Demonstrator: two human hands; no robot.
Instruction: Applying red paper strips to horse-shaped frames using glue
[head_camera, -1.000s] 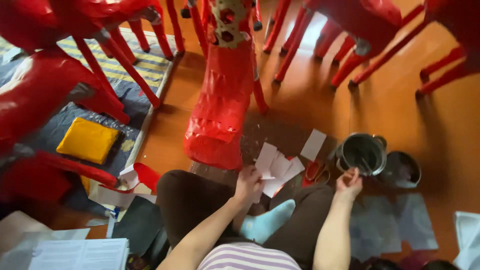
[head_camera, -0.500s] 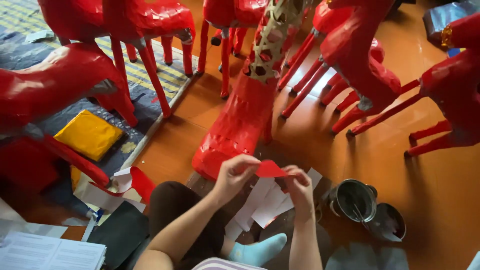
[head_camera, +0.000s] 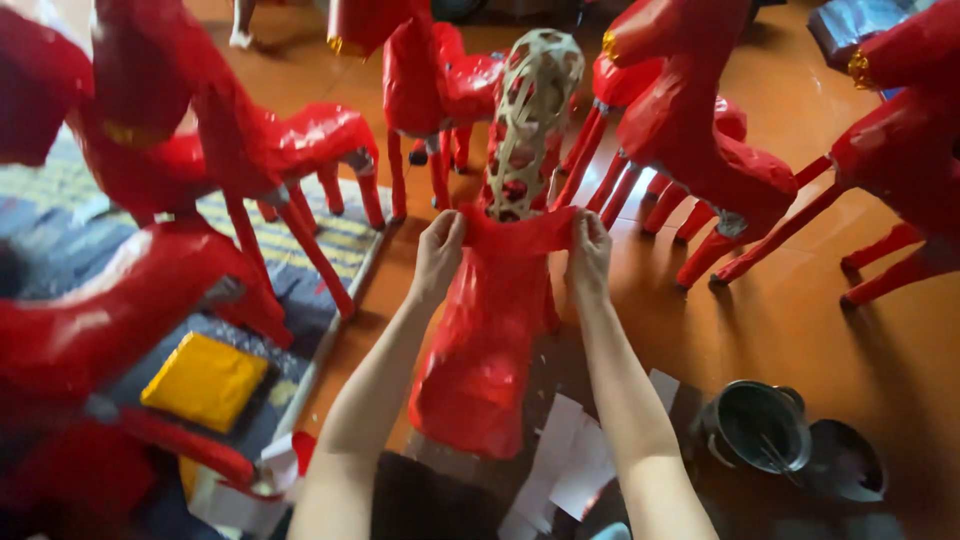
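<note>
- Looking down past my forearms, I see loose white paper sheets (head_camera: 575, 455) on the floor by my lap, with a round metal pot (head_camera: 757, 427) to the right.
- Beyond them stands the red paper-covered animal figure (head_camera: 480, 340), its long axis running away from me.
- My left hand (head_camera: 440, 255) and right hand (head_camera: 590, 255) are level with each other, equally near, fingers pinched shut on either end of a red paper strip (head_camera: 515, 230).
- That strip lies crosswise, stretched between the fingertips and pressed against the base of the bare woven lattice neck (head_camera: 525, 120).
- Farther off, other glossy red figures (head_camera: 700, 140) crowd the orange floor (head_camera: 800, 300).
</note>
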